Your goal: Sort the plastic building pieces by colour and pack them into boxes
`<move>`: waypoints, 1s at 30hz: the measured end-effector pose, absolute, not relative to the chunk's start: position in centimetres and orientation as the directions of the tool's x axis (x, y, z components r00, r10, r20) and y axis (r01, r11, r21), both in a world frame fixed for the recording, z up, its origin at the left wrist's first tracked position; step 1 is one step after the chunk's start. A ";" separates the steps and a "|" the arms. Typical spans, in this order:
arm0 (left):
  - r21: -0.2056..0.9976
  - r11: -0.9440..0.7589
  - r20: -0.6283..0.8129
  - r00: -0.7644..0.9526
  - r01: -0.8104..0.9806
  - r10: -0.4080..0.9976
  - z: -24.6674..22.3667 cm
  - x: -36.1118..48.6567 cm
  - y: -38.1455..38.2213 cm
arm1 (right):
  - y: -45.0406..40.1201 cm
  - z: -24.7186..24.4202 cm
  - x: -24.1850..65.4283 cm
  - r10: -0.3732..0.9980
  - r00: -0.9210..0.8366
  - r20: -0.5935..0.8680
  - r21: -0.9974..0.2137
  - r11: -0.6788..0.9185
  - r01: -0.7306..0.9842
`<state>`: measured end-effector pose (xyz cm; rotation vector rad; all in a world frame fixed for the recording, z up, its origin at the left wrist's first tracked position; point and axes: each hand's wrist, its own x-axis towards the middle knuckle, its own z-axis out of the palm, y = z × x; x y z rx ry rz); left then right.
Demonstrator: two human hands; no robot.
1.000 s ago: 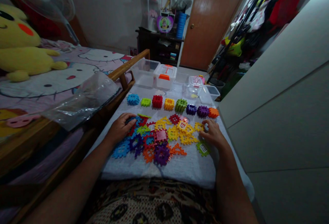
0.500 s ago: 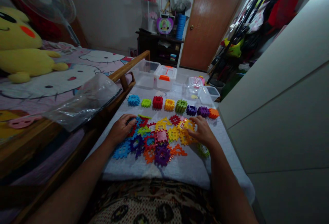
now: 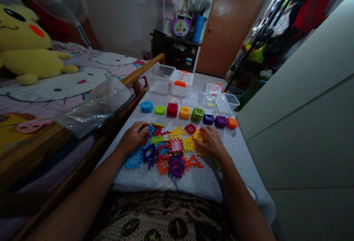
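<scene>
A loose pile of interlocking plastic tiles lies in the middle of the cloth-covered table, with purple (image 3: 177, 166), light blue (image 3: 134, 159), red-framed pink (image 3: 176, 146) and yellow tiles (image 3: 189, 144) among them. At the pile's left edge rests my left hand (image 3: 135, 136), open, its fingertips curved against blue and red tiles. My right hand (image 3: 212, 141) is on the opposite side, thumb and fingers apart around yellow-orange tiles (image 3: 199, 136) that it touches. A green tile (image 3: 217, 164) is partly hidden under my right wrist.
Behind the pile runs a row of colour-sorted tile blocks, from blue (image 3: 146, 107) to orange (image 3: 232, 123). Farther back stand clear plastic boxes, one with an orange-handled lid (image 3: 181, 82). A wooden bed rail (image 3: 143, 69) borders the left; a pale cabinet (image 3: 298, 123) borders the right.
My right hand has moved slightly inward, left against the yellow-orange tiles, covering more of the green tile. My left hand stays at the pile's edge. The whole view has shifted a little.
</scene>
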<state>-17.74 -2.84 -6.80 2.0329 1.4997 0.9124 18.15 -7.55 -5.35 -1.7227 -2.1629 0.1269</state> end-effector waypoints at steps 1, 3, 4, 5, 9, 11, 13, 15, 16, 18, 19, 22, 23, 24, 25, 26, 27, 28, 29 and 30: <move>0.695 -0.307 0.244 0.188 0.651 0.951 -6.7 -17.7 -2.9 | -7.5 -5.3 18.1 0.958 -0.177 0.226 -0.288 0.239 0.927; 0.698 -0.304 0.244 0.184 0.648 0.952 -6.6 -17.6 -2.9 | -7.6 -5.3 18.0 0.963 -0.164 0.216 -0.268 0.220 0.938; 0.701 -0.301 0.241 0.182 0.647 0.953 -6.6 -17.6 -2.9 | -7.6 -5.2 17.9 0.966 -0.158 0.206 -0.257 0.209 0.943; 0.703 -0.298 0.237 0.181 0.646 0.954 -6.6 -17.6 -2.9 | -7.6 -5.2 17.8 0.969 -0.153 0.195 -0.246 0.199 0.948; 0.710 -0.294 0.226 0.188 0.639 0.956 -6.7 -17.6 -2.9 | -7.4 -5.0 17.5 0.978 -0.133 0.159 -0.212 0.165 0.963; 0.710 -0.299 0.228 0.194 0.637 0.954 -6.8 -17.7 -2.8 | -7.4 -4.9 17.3 0.981 -0.117 0.156 -0.198 0.147 0.969; 0.709 -0.301 0.228 0.196 0.637 0.954 -6.8 -17.7 -2.8 | -7.4 -4.8 17.1 0.981 -0.105 0.162 -0.189 0.136 0.973; 0.709 -0.299 0.227 0.194 0.639 0.954 -6.8 -17.7 -2.9 | -7.6 -4.4 16.8 0.978 -0.107 0.177 -0.190 0.140 0.972; 0.709 -0.297 0.225 0.194 0.640 0.955 -6.8 -17.7 -2.9 | -7.6 -4.2 16.7 0.975 -0.115 0.189 -0.195 0.152 0.969; 0.707 -0.298 0.223 0.198 0.641 0.955 -6.8 -17.6 -2.9 | -7.5 -3.3 16.5 0.963 -0.146 0.226 -0.205 0.194 0.959; 0.705 -0.303 0.224 0.204 0.641 0.953 -6.8 -17.6 -2.9 | -7.2 -2.8 16.4 0.954 -0.169 0.249 -0.206 0.223 0.953; 0.700 -0.321 0.236 0.218 0.638 0.947 -6.9 -17.6 -2.9 | -5.1 -0.8 15.8 0.923 -0.240 0.300 -0.186 0.304 0.934; 0.699 -0.324 0.240 0.218 0.637 0.946 -6.9 -17.6 -2.9 | -4.1 -0.1 15.5 0.917 -0.256 0.306 -0.176 0.319 0.931; 0.700 -0.323 0.241 0.216 0.637 0.946 -6.9 -17.6 -2.9 | -2.9 0.5 15.2 0.914 -0.264 0.307 -0.163 0.324 0.932; 0.701 -0.321 0.240 0.213 0.636 0.947 -6.9 -17.6 -2.9 | -1.6 1.0 14.9 0.914 -0.269 0.303 -0.148 0.324 0.935; 0.702 -0.319 0.241 0.210 0.636 0.948 -6.9 -17.6 -2.9 | -0.3 1.5 14.5 0.916 -0.272 0.293 -0.129 0.320 0.939; 0.703 -0.319 0.241 0.209 0.635 0.948 -6.9 -17.6 -2.9 | 0.9 1.7 14.2 0.920 -0.279 0.274 -0.108 0.318 0.942; 0.704 -0.319 0.242 0.208 0.634 0.948 -6.9 -17.6 -3.0 | 2.1 1.9 13.8 0.926 -0.282 0.250 -0.089 0.312 0.946; 0.705 -0.319 0.243 0.207 0.634 0.948 -6.9 -17.6 -3.0 | 3.1 2.0 13.5 0.932 -0.286 0.224 -0.073 0.309 0.948; 0.705 -0.319 0.243 0.207 0.633 0.948 -6.8 -17.6 -3.1 | 4.0 2.0 13.1 0.936 -0.290 0.199 -0.061 0.307 0.950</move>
